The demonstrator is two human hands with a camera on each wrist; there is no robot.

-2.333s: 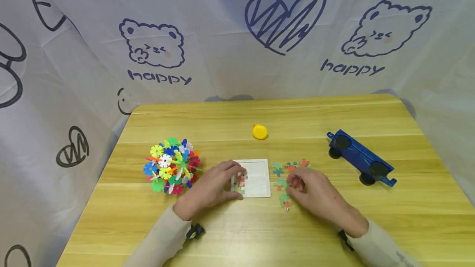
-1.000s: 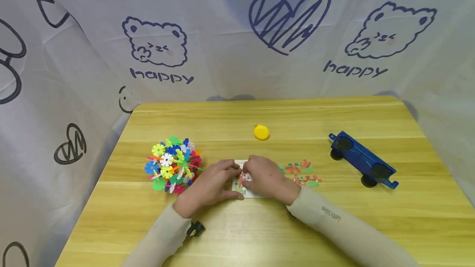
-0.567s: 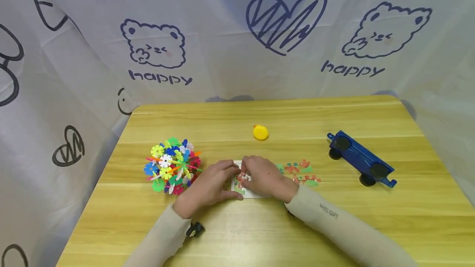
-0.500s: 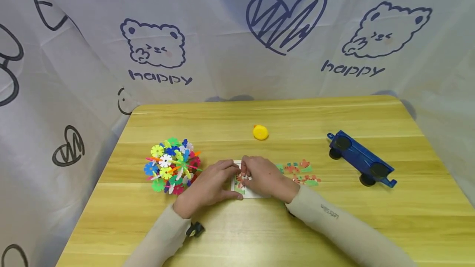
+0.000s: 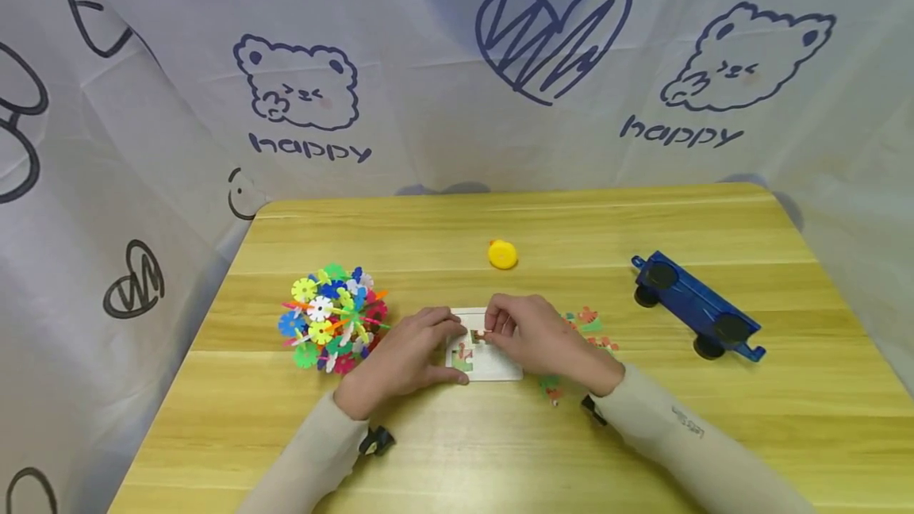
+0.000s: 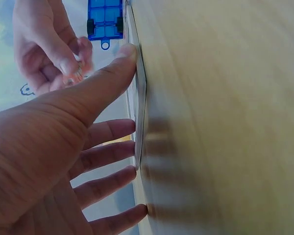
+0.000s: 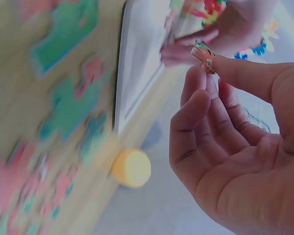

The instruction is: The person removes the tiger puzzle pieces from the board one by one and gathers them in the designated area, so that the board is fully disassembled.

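My right hand (image 5: pixel 531 331) pinches a small jigsaw piece (image 7: pixel 204 58) between thumb and fingertips, just above the white puzzle tray (image 5: pixel 496 367). The piece is printed in orange and green. My left hand (image 5: pixel 410 355) rests at the tray's left side, its thumb at the near edge and its fingers fairly straight along the board, as the left wrist view also shows. Joined pieces (image 5: pixel 462 358) with a red and green print lie in the tray's lower left corner. Part of the tray is hidden behind my hands.
Loose jigsaw pieces (image 5: pixel 591 322) lie right of the tray, partly behind my right hand, with more pieces (image 5: pixel 551 389) nearer me. A ball of colourful flower-shaped plastic pieces (image 5: pixel 332 320) stands left, a yellow round toy (image 5: pixel 503 255) behind, and an overturned blue toy vehicle (image 5: pixel 696 304) at right.
My right hand first went from the loose pieces to the tray's left part and stayed there. Since then it has drawn back slightly right, with a piece pinched. My left hand has stayed put.
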